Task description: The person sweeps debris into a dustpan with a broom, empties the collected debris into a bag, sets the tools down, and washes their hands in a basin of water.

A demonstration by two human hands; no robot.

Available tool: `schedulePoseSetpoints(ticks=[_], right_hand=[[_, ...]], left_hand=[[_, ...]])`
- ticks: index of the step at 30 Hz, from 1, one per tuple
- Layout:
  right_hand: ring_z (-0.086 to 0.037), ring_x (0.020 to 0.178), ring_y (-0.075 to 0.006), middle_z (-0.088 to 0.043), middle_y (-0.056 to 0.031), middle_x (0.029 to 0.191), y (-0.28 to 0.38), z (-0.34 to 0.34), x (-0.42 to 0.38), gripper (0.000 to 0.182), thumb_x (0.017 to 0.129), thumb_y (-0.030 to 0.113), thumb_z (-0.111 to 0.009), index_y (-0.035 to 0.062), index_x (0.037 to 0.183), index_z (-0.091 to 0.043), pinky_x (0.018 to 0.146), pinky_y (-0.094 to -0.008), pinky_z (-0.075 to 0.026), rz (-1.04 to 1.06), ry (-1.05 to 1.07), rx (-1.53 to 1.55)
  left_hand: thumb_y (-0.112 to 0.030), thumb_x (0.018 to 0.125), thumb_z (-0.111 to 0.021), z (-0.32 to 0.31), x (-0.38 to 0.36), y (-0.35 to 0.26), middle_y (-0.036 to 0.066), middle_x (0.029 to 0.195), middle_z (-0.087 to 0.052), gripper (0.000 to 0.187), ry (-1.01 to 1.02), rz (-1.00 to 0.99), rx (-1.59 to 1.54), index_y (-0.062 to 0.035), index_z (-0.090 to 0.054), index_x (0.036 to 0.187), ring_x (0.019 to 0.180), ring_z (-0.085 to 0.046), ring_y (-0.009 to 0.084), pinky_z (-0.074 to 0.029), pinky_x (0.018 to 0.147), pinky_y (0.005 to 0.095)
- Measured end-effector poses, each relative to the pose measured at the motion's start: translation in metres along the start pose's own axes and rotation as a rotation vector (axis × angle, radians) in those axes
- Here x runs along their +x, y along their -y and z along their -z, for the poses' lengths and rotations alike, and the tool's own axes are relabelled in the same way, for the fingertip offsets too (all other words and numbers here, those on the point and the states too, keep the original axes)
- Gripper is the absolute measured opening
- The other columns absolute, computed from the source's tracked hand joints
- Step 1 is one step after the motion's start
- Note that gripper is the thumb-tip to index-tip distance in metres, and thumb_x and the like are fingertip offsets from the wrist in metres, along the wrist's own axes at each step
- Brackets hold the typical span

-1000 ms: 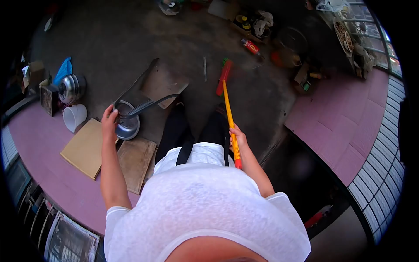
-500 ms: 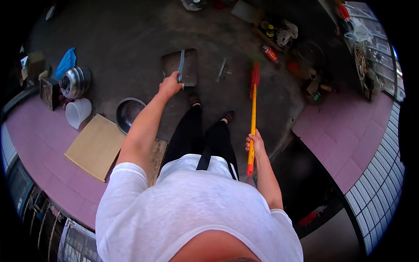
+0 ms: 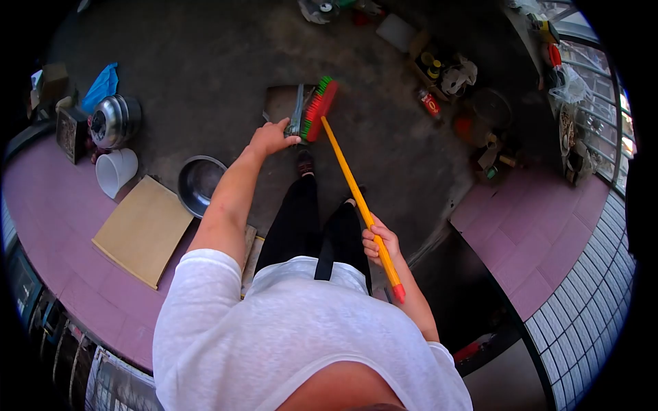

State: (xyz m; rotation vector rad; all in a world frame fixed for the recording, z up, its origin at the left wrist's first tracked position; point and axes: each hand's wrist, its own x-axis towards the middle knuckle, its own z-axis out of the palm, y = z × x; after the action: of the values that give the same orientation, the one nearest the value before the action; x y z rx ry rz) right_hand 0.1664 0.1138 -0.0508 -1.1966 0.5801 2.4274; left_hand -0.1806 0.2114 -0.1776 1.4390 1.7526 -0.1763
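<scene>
My left hand (image 3: pixel 271 139) is closed around the pale blue-grey handle of a dustpan (image 3: pixel 279 101), which lies on the dark floor in front of my feet. My right hand (image 3: pixel 381 241) grips the yellow shaft of a broom (image 3: pixel 346 168) near its red end cap. The broom's red head with green bristles (image 3: pixel 320 109) is tilted across the right side of the dustpan and overlaps its open part in this view. Behind the bristles, the pan's right part is hidden.
To my left are a steel basin (image 3: pixel 200 185), a cardboard sheet (image 3: pixel 144 229), a white bucket (image 3: pixel 116 171) and a stack of metal pots (image 3: pixel 116 122). A red bottle (image 3: pixel 430 104) and a box of items (image 3: pixel 419 51) lie ahead right. Pink ledges (image 3: pixel 531 219) flank both sides.
The broom head has swung left from the open floor to the dustpan, its shaft now slanting. The thin pale strip on the floor between them no longer shows there. My left hand keeps its hold.
</scene>
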Motion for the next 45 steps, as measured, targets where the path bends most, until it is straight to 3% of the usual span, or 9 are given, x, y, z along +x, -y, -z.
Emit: schedulePoseSetpoints(ticks=[6, 8, 13, 18, 21, 24, 28, 35, 45], right_hand=[[-0.038, 0.038, -0.0095, -0.042, -0.004, 0.062, 0.01, -0.025, -0.042, 0.057, 0.081, 0.011, -0.041, 0.0246, 0.133, -0.021, 0.035, -0.0213, -0.032, 0.078, -0.199, -0.317], [-0.04, 0.038, -0.0096, -0.041, -0.0036, 0.06, 0.02, -0.035, -0.039, 0.062, 0.08, 0.011, -0.042, 0.0258, 0.134, -0.015, 0.035, -0.0213, -0.034, 0.106, -0.364, -0.536], [-0.041, 0.039, -0.0107, -0.042, -0.0026, 0.06, 0.031, -0.048, 0.02, 0.068, 0.08, 0.008, -0.042, 0.0286, 0.134, -0.006, 0.036, -0.0247, -0.037, 0.068, -0.449, -0.692], [-0.04, 0.04, -0.0109, -0.041, -0.0013, 0.06, 0.005, -0.073, 0.057, 0.066, 0.081, 0.01, -0.043, 0.0324, 0.133, -0.008, 0.037, -0.0236, -0.032, -0.143, -0.26, -0.571], [-0.037, 0.039, -0.0091, -0.038, -0.002, 0.06, 0.011, -0.089, 0.055, 0.058, 0.081, 0.011, -0.041, 0.0279, 0.132, -0.019, 0.035, -0.0204, -0.03, -0.144, -0.16, -0.422], [-0.037, 0.039, -0.0089, -0.038, -0.0027, 0.061, 0.022, -0.097, 0.04, 0.059, 0.081, 0.011, -0.041, 0.0275, 0.133, -0.017, 0.034, -0.0203, -0.031, -0.2, -0.065, -0.381], [-0.039, 0.04, -0.0089, -0.04, -0.0037, 0.061, 0.03, -0.127, 0.004, 0.063, 0.081, 0.009, -0.041, 0.0245, 0.135, -0.012, 0.037, -0.021, -0.033, -0.121, -0.076, -0.606], [-0.04, 0.039, -0.0106, -0.041, -0.0046, 0.059, 0.084, -0.181, -0.019, 0.068, 0.078, 0.005, -0.042, 0.0211, 0.136, -0.01, 0.036, -0.0215, -0.033, -0.006, -0.171, -0.893], [-0.039, 0.044, -0.0131, -0.041, -0.0069, 0.061, 0.173, -0.302, 0.091, 0.066, 0.078, 0.003, -0.042, 0.0233, 0.134, -0.015, 0.042, -0.0232, -0.035, -0.064, -0.112, -0.947]], left_hand=[[-0.055, 0.072, -0.051, 0.019, -0.013, 0.029, 0.02, 0.08, -0.058, 0.054, 0.068, -0.089, -0.029, -0.0021, -0.061, 0.077, 0.086, -0.053, 0.0337, -0.042, 0.075, 0.0413], [-0.055, 0.072, -0.051, 0.027, -0.023, 0.033, 0.02, 0.079, -0.058, 0.055, 0.044, -0.046, -0.068, -0.0014, -0.06, 0.078, 0.085, -0.053, 0.034, -0.042, 0.074, 0.0416], [-0.056, 0.072, -0.049, 0.022, -0.024, 0.042, 0.02, 0.079, -0.058, 0.057, -0.099, 0.021, -0.142, -0.0004, -0.06, 0.078, 0.082, -0.054, 0.0344, -0.042, 0.072, 0.0423], [-0.059, 0.071, -0.046, 0.012, -0.02, 0.045, 0.019, 0.078, -0.06, 0.06, -0.061, 0.13, -0.217, -0.0012, -0.061, 0.079, 0.08, -0.056, 0.0337, -0.043, 0.071, 0.0416], [-0.058, 0.07, -0.049, 0.02, -0.021, 0.058, 0.02, 0.078, -0.059, 0.06, -0.069, 0.144, -0.286, 0.0002, -0.061, 0.079, 0.08, -0.056, 0.0344, -0.043, 0.071, 0.0416], [-0.054, 0.069, -0.053, 0.032, -0.032, 0.081, 0.022, 0.077, -0.058, 0.057, -0.121, 0.132, -0.316, 0.0022, -0.06, 0.076, 0.078, -0.056, 0.0364, -0.043, 0.069, 0.0418], [-0.052, 0.069, -0.053, 0.049, -0.058, 0.115, 0.023, 0.075, -0.058, 0.055, -0.209, 0.139, -0.395, 0.0028, -0.06, 0.075, 0.077, -0.056, 0.0362, -0.042, 0.068, 0.042], [-0.048, 0.072, -0.055, 0.096, -0.097, 0.133, 0.009, 0.054, -0.056, 0.049, -0.417, 0.361, -0.741, 0.0, -0.06, 0.063, 0.053, -0.055, 0.0173, -0.043, 0.053, 0.0296], [-0.039, 0.076, -0.057, 0.171, -0.152, 0.175, 0.006, 0.054, -0.054, 0.042, -0.878, 0.635, -1.117, -0.0006, -0.055, 0.06, 0.05, -0.051, 0.013, -0.039, 0.048, 0.0261]])
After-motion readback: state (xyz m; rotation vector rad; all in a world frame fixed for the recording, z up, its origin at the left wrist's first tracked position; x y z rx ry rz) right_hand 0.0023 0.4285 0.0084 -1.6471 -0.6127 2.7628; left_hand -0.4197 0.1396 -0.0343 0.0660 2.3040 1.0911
